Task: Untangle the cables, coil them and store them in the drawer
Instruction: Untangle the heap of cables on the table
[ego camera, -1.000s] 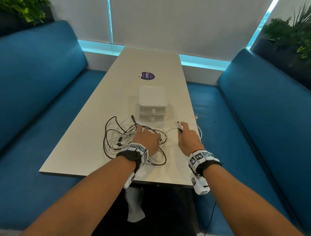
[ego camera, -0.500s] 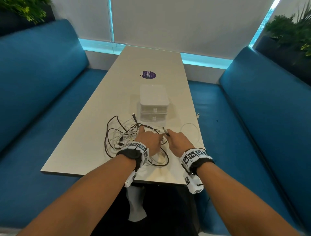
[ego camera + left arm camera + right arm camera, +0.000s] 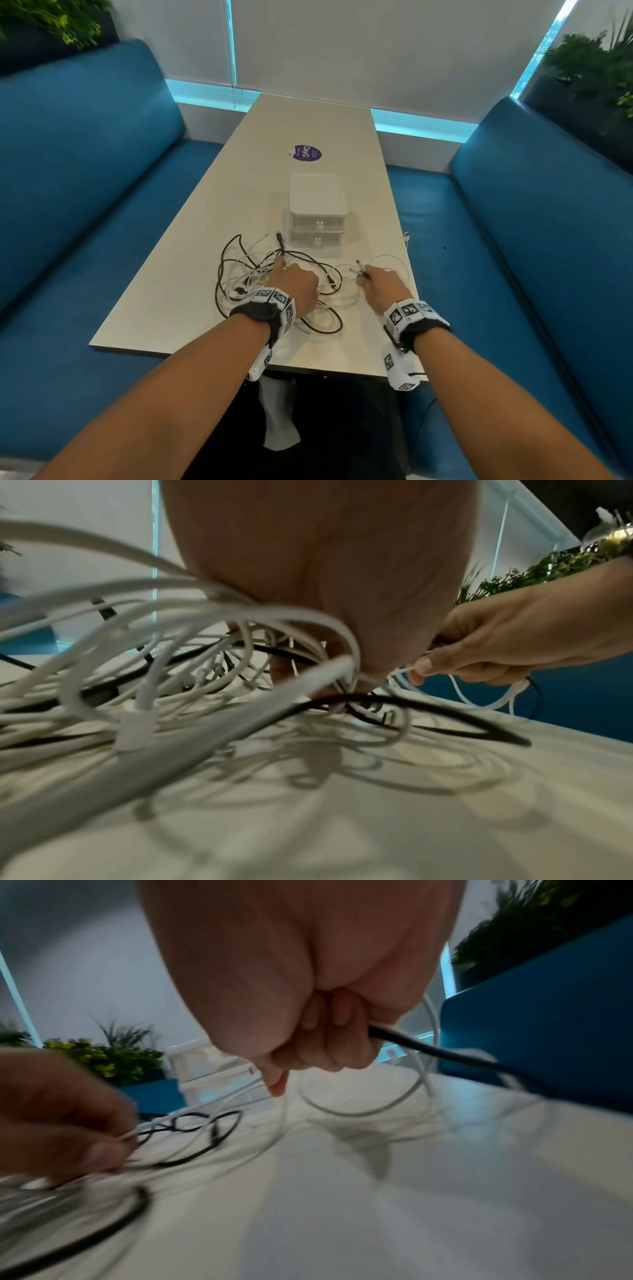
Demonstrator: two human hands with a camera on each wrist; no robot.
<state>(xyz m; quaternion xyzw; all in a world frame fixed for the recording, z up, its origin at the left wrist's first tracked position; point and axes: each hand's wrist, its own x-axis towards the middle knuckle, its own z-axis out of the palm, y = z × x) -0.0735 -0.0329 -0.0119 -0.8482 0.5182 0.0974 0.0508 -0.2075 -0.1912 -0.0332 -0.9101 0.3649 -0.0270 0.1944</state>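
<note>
Between two blue sofas [image 3: 85, 192] stands a long pale surface [image 3: 212, 219], with plants [image 3: 596, 65] behind each sofa. On it, a stack of two white drawers [image 3: 317, 214], both closed. Beyond them, one purple round sticker [image 3: 307, 153] reads "ClayG". Before the drawers lies a tangle of white and black cables [image 3: 246, 277]. The left hand [image 3: 295, 286] presses on the tangle, pinching a strand. The right hand [image 3: 385, 286] grips cable ends, fingers curled round a black cable [image 3: 428, 1046].
</note>
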